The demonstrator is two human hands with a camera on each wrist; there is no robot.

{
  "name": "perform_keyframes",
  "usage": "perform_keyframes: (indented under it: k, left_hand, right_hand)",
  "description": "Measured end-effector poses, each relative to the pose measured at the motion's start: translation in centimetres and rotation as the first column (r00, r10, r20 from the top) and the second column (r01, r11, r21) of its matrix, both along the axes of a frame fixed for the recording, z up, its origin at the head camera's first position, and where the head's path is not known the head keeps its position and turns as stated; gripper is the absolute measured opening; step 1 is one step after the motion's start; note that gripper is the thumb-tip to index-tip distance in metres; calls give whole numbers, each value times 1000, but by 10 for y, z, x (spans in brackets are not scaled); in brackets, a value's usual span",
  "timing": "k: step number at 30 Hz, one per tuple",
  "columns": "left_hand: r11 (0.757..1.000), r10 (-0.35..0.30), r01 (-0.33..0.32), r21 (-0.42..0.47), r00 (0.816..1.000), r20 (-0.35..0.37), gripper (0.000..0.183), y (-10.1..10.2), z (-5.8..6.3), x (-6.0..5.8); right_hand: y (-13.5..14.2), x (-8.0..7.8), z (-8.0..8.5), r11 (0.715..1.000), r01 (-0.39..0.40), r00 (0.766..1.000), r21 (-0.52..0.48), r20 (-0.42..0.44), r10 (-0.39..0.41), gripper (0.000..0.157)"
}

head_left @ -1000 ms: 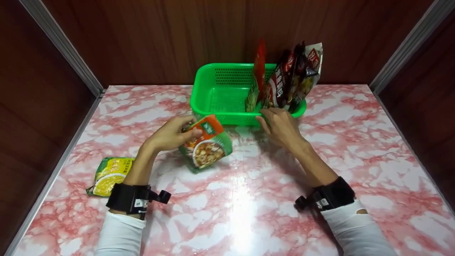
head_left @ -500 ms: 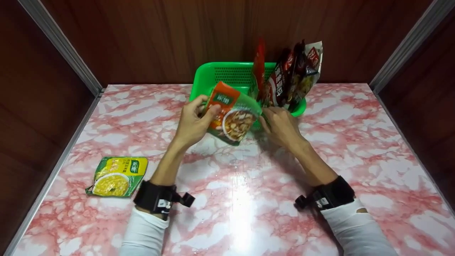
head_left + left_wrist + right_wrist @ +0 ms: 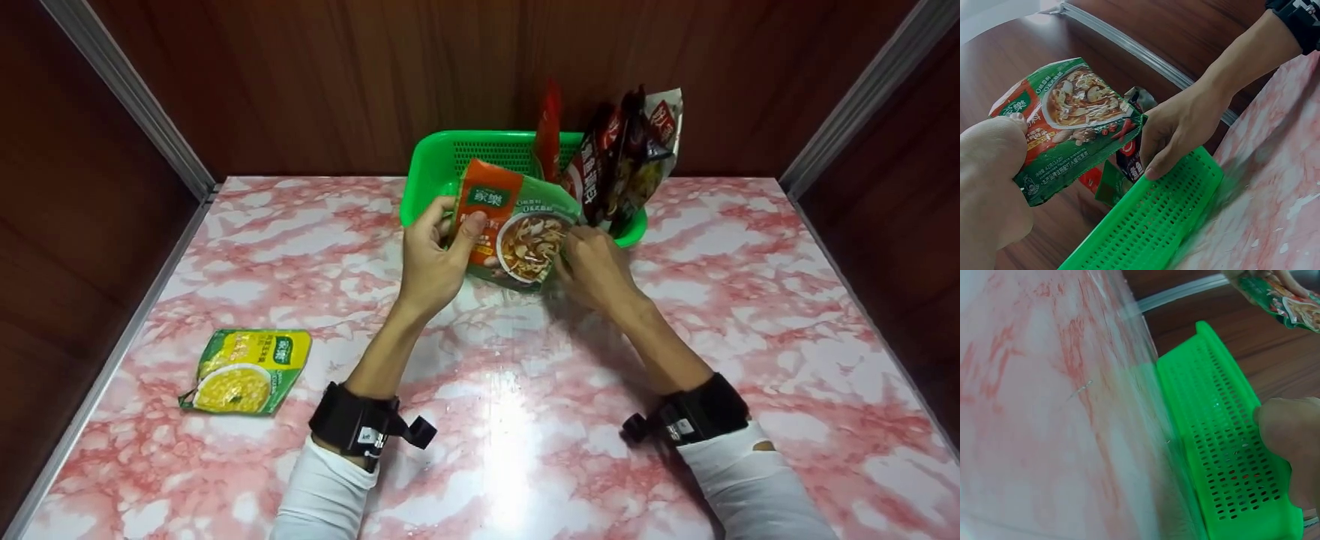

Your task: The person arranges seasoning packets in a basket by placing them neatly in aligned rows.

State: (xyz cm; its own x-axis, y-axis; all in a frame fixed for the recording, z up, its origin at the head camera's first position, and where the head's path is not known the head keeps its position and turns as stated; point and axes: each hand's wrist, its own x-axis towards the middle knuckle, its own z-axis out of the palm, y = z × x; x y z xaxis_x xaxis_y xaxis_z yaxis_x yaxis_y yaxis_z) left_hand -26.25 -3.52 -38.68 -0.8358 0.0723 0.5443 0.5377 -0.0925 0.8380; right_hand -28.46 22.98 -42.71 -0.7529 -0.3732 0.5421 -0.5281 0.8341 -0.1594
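The left hand (image 3: 435,262) pinches a flat orange-and-green sachet (image 3: 521,225) while the right hand (image 3: 596,266) grips an oblong green plastic basket (image 3: 431,165), seemingly steadying it at the back edge of the pink-marbled table (image 3: 322,247).

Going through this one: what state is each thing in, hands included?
Orange-and-green packet: raised, tilted, printed front showing.
Left hand: holding that packet.
Green basket: upright on the table, partly filled.
Right hand: gripping the basket's near rim.
Red packet: standing in the basket.
Dark packets: standing, leaning, in the basket.
Yellow-and-green packet: lying flat, printed side up.
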Motion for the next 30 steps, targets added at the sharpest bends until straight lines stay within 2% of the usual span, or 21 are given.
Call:
perform_keyframes:
  k: [2, 4, 7, 10, 13, 15, 20, 22, 26, 30]
  left_hand:
    - [1000, 4, -4, -2, 1000, -3, 19, 1, 0, 1]
    - [1000, 5, -5, -4, 1000, -7, 19, 2, 1, 2]
    - [1000, 10, -10, -6, 1000, -13, 18, 2, 0, 2]
    - [1000, 15, -16, -7, 1000, -20, 19, 2, 0, 1]
    - [1000, 22, -22, -6, 1000, -23, 19, 1, -1, 1]
    - [1000, 23, -23, -4, 1000, -21, 19, 1, -1, 1]
    - [1000, 22, -22, -1, 1000, -8, 18, 1, 0, 2]
    - [1000, 20, -20, -5, 1000, -4, 18, 2, 1, 3]
    - [1000, -9, 9, -11, 1000, 11, 19, 5, 1, 5]
    - [999, -51, 52, -17, 998, 26, 19, 8, 2, 8]
  right_hand:
    - [1, 0, 1, 1000, 5, 1000, -5, 19, -5, 27]
    - [3, 1, 3, 999, 3, 998, -36, 57, 0, 21]
    - [6, 1, 8, 991, -25, 994, -128, 100, 38, 11]
    - [8, 2, 19, 964, -94, 991, -248, 74, 115, 17]
    - [8, 7, 32, 912, -168, 982, -374, 17, 188, 22]
    - [7, 13, 41, 861, -198, 975, -469, -2, 224, 29]
    - [3, 31, 62, 712, -193, 949, -675, 56, 310, 45]
    - [2, 39, 70, 673, -176, 934, -719, 94, 345, 46]
    - [-2, 51, 79, 632, -157, 896, -759, 159, 414, 40]
    - [-6, 56, 83, 635, -159, 863, -756, 206, 461, 31]
